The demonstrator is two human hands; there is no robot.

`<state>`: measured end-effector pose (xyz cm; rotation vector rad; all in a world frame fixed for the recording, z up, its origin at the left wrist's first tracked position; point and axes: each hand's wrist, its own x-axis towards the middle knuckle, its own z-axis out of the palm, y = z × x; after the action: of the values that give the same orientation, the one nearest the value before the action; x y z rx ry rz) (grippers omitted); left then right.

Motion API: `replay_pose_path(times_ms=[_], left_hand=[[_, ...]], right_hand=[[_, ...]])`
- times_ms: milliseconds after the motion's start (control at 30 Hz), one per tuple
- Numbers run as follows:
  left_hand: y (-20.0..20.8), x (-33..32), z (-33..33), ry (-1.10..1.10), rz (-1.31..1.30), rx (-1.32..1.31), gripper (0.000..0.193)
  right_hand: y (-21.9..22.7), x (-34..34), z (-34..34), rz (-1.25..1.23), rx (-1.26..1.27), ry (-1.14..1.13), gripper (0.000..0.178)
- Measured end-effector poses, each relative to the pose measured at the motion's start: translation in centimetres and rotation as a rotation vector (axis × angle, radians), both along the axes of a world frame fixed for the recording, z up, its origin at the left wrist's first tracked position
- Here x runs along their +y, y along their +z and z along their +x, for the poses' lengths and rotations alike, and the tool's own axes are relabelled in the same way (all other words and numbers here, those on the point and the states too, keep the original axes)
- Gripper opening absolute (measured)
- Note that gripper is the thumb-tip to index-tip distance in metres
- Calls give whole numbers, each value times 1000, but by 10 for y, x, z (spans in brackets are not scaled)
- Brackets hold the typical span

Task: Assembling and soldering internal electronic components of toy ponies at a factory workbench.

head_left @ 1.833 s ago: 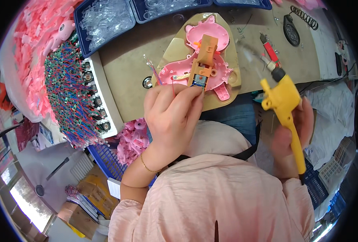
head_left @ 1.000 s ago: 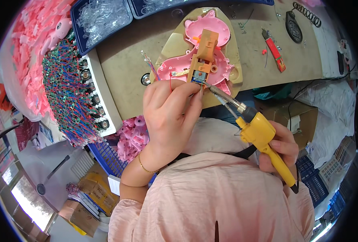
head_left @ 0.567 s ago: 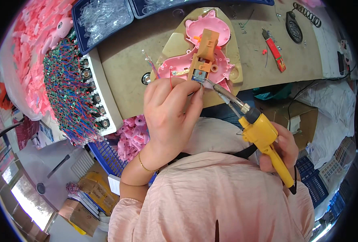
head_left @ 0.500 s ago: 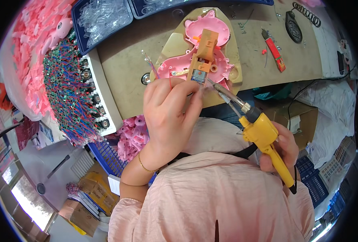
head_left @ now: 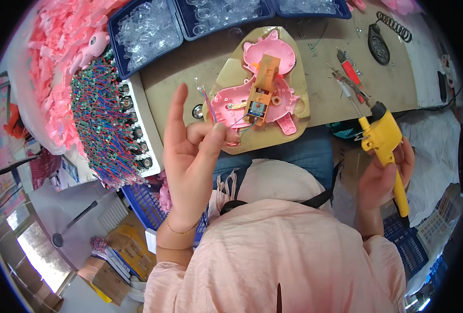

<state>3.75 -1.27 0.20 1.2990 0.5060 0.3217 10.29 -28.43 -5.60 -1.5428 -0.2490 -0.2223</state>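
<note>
My right hand (head_left: 380,182) holds a yellow soldering gun (head_left: 384,136) by its handle. The gun's metal tip and feed tube point up and left, over the bench edge near a red-handled cutter (head_left: 350,71). My left hand (head_left: 190,161) has its index finger raised while thumb and other fingers pinch thin wires (head_left: 235,125). These wires run toward a small motor (head_left: 256,109) at the lower end of an orange gearbox (head_left: 265,78). The gearbox lies in a pink animal-shaped toy shell (head_left: 231,101), which rests in a tan fixture (head_left: 294,122).
A round speaker (head_left: 197,111) lies left of the fixture. Blue trays (head_left: 182,31) of clear plastic parts line the back. On the left are bundled wired circuit boards (head_left: 98,120), a white box of speakers (head_left: 153,141) and pink parts (head_left: 51,78). A black coiled-cord item (head_left: 378,44) sits far right.
The soldering gun has moved right, away from the motor. My left hand has drawn back left and lower from the motor, its index finger now raised. The whole view has shifted slightly.
</note>
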Motion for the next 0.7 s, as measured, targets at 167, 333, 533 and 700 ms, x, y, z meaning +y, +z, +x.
replay_pose_path(times_ms=[167,333,533,700], left_hand=[[16,0,39,-342,1219,32,9],[0,7,67,-676,1222,82,10],[-23,29,39,-256,1130,46,13],[-21,1,25,-231,860,152,9]], right_hand=[[4,-15,17,46,8,-127,51],[2,-24,11,30,-2,-123,52],[-5,-16,14,-19,46,-90,55],[-3,-14,6,-49,50,70,60]])
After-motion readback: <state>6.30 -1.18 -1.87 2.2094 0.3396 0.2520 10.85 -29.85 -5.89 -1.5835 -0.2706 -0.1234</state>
